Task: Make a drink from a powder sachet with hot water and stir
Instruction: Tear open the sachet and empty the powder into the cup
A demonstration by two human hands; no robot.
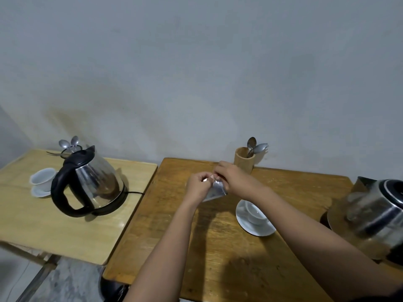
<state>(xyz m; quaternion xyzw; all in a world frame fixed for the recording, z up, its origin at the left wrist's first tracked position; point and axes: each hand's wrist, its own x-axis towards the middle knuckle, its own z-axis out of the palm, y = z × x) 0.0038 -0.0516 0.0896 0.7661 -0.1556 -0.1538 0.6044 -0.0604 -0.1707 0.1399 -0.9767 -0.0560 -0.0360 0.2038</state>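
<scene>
Both my hands hold a small silvery powder sachet (214, 191) above the dark wooden table (218, 247). My left hand (198, 185) pinches its top left corner, and my right hand (234, 178) pinches the top beside it. Just right of the sachet a white cup (255, 212) stands on a white saucer (261, 228). A steel kettle (375, 216) sits at the table's right edge, blurred. Behind my hands a wooden holder (243, 160) carries spoons (251, 144).
A lighter table (43, 225) on the left carries a second steel kettle (91, 182) with a black handle, its cord running right. Behind it stand another white cup and saucer (42, 182) and some spoons (68, 143). A grey wall rises behind both tables.
</scene>
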